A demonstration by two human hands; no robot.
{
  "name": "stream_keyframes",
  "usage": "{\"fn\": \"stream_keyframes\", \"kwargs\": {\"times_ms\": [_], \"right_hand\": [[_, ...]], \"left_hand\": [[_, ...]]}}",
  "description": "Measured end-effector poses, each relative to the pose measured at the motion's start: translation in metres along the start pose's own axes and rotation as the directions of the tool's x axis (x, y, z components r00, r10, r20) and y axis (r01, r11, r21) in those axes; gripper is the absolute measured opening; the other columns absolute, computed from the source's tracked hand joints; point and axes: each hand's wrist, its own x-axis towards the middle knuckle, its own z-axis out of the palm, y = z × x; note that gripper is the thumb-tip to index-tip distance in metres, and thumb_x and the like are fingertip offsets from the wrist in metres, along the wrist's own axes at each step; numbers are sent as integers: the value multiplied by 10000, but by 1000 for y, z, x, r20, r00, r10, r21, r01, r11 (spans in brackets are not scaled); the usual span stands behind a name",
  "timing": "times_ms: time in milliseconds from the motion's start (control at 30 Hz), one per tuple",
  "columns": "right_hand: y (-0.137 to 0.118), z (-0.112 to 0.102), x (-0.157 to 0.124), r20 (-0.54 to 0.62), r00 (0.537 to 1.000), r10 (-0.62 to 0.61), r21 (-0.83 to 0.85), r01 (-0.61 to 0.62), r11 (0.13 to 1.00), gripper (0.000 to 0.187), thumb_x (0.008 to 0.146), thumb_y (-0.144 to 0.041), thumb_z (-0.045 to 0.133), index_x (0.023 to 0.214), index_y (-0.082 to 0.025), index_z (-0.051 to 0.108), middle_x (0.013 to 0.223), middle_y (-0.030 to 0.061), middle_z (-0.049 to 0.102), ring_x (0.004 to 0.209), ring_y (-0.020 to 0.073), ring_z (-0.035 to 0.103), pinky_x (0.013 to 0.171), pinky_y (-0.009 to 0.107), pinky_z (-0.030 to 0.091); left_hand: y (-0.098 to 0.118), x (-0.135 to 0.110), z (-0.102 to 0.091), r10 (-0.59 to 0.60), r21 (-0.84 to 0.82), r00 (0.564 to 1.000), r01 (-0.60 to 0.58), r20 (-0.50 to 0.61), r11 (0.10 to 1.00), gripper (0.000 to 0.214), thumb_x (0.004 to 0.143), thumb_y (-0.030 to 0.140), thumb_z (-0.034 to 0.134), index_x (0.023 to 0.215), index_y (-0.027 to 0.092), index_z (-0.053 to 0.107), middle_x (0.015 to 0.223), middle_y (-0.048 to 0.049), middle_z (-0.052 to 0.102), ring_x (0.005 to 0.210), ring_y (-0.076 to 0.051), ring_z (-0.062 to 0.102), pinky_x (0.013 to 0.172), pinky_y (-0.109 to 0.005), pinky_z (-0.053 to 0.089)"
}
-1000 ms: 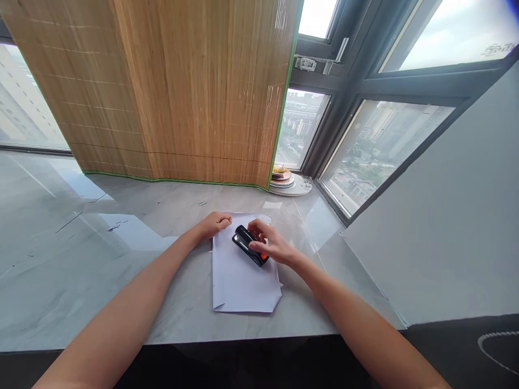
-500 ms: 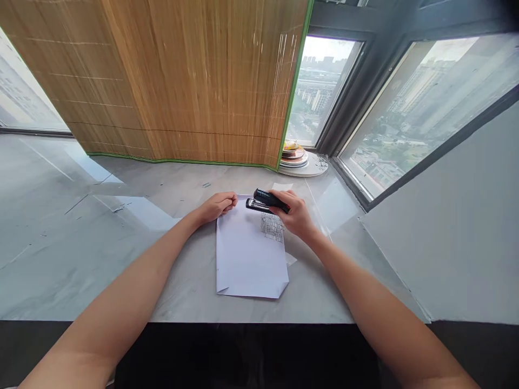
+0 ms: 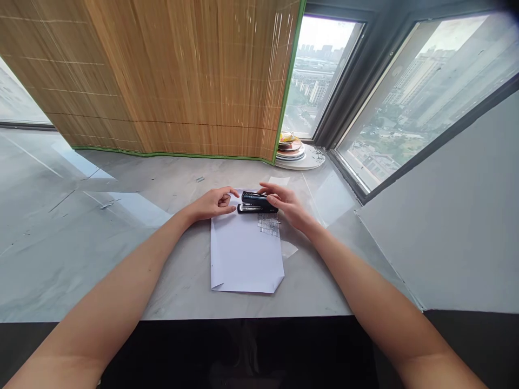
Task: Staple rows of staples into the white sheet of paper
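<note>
A white sheet of paper (image 3: 245, 256) lies on the grey marble sill in front of me, its near right corner folded. At the sheet's far edge my right hand (image 3: 288, 207) grips a black stapler (image 3: 255, 203), fingers wrapped over its top. My left hand (image 3: 214, 202) rests at the paper's far left corner, fingers curled and the forefinger pointing at the stapler's nose. A strip of loose staples (image 3: 268, 225) lies on the paper just under the stapler.
A bamboo blind (image 3: 178, 81) hangs behind the sill. A stack of plates (image 3: 292, 152) stands at the back right by the window frame. A grey wall panel (image 3: 454, 216) rises on the right. The sill's dark front edge (image 3: 243, 335) runs below the paper.
My right hand lifted the stapler off the middle of the paper and brought it to the far edge, uncovering the staples. My left forefinger has stretched toward the stapler.
</note>
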Motion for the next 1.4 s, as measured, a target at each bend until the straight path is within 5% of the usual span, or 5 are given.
{"fn": "stream_keyframes", "kwargs": {"times_ms": [433,633,800,1033,1400], "right_hand": [[13,-1,4,-39,983,177,236,-163,958,531,722,-288,508,1175,-253,784,1159,27,781,1214,339,635,1066,498,483],[13,2,6,-17,987,160,214,-152,965,514,736,-272,493,1167,-260,773,1182,27,769,1198,328,635,1073,498,464],[-5,-21,2,-8,999,44,3,-44,999,386,819,-270,514,1130,-255,742,1166,47,739,1117,286,619,1026,456,478],[-15,-66,-15,376,926,26,-369,123,921,678,792,-339,810,1423,-308,564,1341,74,603,1064,252,594,865,389,549],[-9,-61,-14,359,929,88,-426,80,901,794,792,-311,822,1517,-340,500,1354,80,578,1011,242,627,836,400,588]], "left_hand": [[-5,1,-1,18,-138,997,-28,-69,990,618,783,536,864,1246,215,609,745,69,316,630,-109,305,591,-247,257],[-12,4,-2,-113,-506,957,-40,-267,862,733,891,885,474,1170,222,612,860,8,381,617,-117,295,506,-258,239],[-12,4,-2,-136,-331,971,65,-195,941,570,950,751,552,1124,216,647,715,32,370,590,-129,334,539,-266,284],[-13,5,-2,-149,-243,966,97,-209,965,443,1020,604,500,1141,205,653,667,34,360,600,-158,375,579,-287,314],[-1,6,-3,-124,-15,968,124,-220,992,483,1024,596,483,1142,178,695,714,6,497,688,-174,471,670,-296,387]]}}
